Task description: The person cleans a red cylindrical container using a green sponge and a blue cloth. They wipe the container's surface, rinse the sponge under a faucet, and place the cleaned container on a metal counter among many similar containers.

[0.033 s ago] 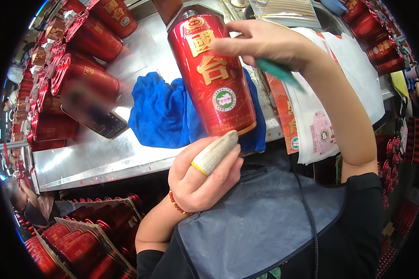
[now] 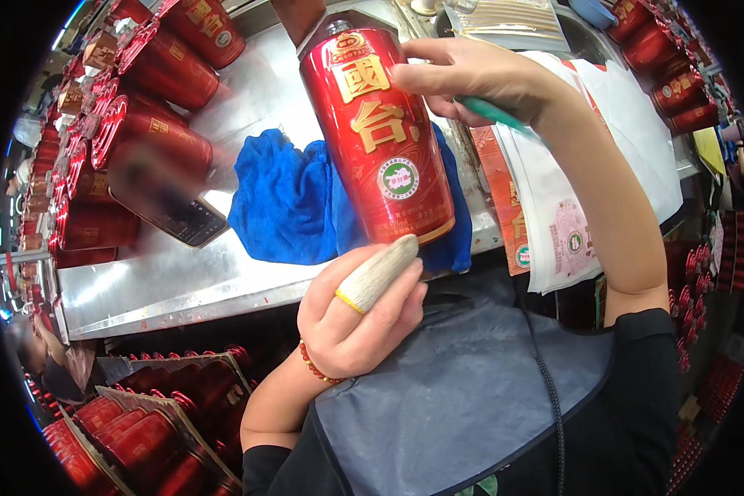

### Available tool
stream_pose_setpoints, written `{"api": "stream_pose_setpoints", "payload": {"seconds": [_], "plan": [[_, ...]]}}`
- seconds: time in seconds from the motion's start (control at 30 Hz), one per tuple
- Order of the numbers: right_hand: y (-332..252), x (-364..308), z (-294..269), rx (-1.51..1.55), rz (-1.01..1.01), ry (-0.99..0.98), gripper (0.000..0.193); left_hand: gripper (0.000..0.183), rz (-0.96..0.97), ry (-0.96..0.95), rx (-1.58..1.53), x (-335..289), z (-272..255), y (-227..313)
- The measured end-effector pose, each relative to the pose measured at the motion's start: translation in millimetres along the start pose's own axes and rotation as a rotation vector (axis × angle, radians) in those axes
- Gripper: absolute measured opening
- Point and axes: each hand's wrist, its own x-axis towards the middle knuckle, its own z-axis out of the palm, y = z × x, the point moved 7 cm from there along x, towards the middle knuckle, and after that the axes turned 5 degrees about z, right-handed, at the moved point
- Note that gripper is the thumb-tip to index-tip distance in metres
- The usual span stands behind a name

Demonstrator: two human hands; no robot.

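A glossy red bottle (image 2: pixel 391 178) with raised gold characters and a round white-and-green emblem lies tilted over a crumpled blue cloth (image 2: pixel 283 198), neck away from me. My left hand (image 2: pixel 362 304) is closed at its base, a knitted finger cot (image 2: pixel 379 273) with a yellow edge on one finger. The grip's underside is hidden. My right hand (image 2: pixel 488 83) is by the bottle's upper right side, fingertips at or close to the surface. A slim green tool (image 2: pixel 498 114) is tucked in that hand; its kind is unclear.
Several red bottles (image 2: pixel 169 66) line the left of the metal table (image 2: pixel 248 70), near a phone (image 2: pixel 186 221). White printed sheets (image 2: pixel 554 198) lie to the right, below a bag of thin sticks (image 2: pixel 508 21). Crates of red bottles (image 2: pixel 145 430) stand lower left.
My right hand has shifted slightly to the right across the bottle, and the green tool has turned a little with it. My left hand and the bottle barely differ.
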Motion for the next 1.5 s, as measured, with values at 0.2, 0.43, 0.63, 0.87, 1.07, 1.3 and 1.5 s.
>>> {"api": "stream_pose_setpoints", "payload": {"seconds": [0.2, 0.43, 0.63, 0.87, 1.07, 1.3, 1.5], "plan": [[17.4, 16.4, 10.0, 0.122, -0.110, 0.003, 0.089, 0.032, -0.022, -0.008, -0.008, -2.9, 0.2, -0.5], [-0.9, 4.2, -1.1, -0.065, -0.127, 0.140, 0.094, 0.032, 0.017, -0.036, 0.014, 0.7, 0.5, 3.3], [31.4, 21.3, 10.6, 0.173, -0.044, 0.010, 0.075, 0.026, 0.078, 0.016, 0.059, 5.3, 4.5, 9.4], [27.1, 21.3, 9.3, 0.142, -0.056, -0.040, 0.080, 0.022, 0.107, 0.130, -0.048, -3.2, 8.9, 7.5], [47.8, 30.4, 8.7, 0.303, -0.091, -0.116, 0.088, 0.043, -0.214, 0.125, -0.163, -31.5, 0.1, -21.4], [32.7, 28.8, 8.6, 0.233, -0.073, -0.094, 0.083, 0.033, -0.126, 0.061, -0.160, -29.4, 6.1, -14.1], [-5.3, 9.7, 4.7, -0.242, -0.138, 0.172, 0.091, 0.032, -0.017, -0.004, -0.060, -13.3, 6.5, -5.5]]}}
